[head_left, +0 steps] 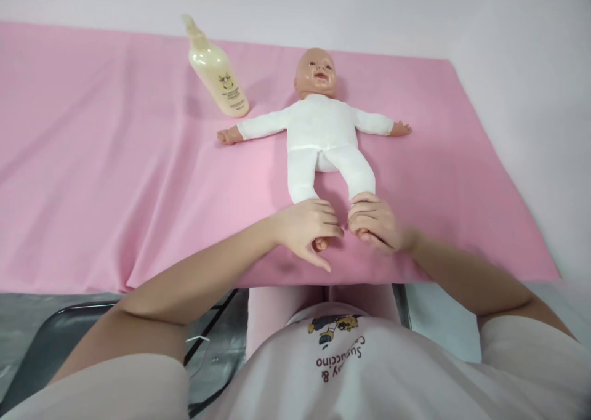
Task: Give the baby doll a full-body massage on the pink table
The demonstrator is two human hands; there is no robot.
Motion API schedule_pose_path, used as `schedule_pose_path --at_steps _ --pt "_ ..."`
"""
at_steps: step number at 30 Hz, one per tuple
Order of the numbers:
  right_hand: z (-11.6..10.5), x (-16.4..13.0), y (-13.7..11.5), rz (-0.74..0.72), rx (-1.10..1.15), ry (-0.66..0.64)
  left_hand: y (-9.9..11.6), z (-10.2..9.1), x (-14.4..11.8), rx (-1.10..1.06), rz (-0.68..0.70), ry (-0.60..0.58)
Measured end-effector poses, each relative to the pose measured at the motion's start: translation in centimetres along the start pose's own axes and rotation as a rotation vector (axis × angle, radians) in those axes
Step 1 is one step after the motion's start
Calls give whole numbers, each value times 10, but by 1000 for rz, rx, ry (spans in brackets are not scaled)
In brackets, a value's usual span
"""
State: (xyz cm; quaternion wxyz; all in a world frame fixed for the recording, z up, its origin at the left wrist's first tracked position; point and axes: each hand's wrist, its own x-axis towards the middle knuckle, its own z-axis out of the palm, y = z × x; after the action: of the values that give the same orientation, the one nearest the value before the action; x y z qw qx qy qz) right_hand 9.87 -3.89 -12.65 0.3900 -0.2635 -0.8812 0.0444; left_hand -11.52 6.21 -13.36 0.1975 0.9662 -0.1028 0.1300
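A baby doll (322,130) in a white suit lies on its back on a pink sheet (115,180), arms spread, head toward the wall. My left hand (308,226) is closed around the doll's foot on the left, with toes showing under my fingers. My right hand (375,223) is wrapped around the doll's other foot, which is mostly hidden. The two hands sit side by side near the sheet's front edge, almost touching.
A cream lotion bottle (217,72) with a pump top lies tilted on the sheet to the left of the doll's head. A white wall (521,56) runs behind and to the right. A dark chair frame (55,340) stands below the table's front edge, on the left.
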Motion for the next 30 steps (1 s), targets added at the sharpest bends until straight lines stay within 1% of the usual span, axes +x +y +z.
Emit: schedule_pose_path --at_steps 3,10,15,21,23,28,30 --pt "1 0 0 26 28 -2 3 1 2 23 -4 -26" --pt "1 1 -1 23 42 -42 6 0 4 72 42 -19" --pt "3 0 -2 34 45 -53 6 0 5 100 47 -55" --pt "5 -1 -1 30 21 -37 8 2 6 130 37 -75" --pt "6 -1 -1 20 13 -43 9 4 6 158 38 -47" --pt "6 -4 0 13 -1 -66 8 6 4 201 114 116" --pt "6 -6 1 9 -6 -94 8 4 2 182 121 148"
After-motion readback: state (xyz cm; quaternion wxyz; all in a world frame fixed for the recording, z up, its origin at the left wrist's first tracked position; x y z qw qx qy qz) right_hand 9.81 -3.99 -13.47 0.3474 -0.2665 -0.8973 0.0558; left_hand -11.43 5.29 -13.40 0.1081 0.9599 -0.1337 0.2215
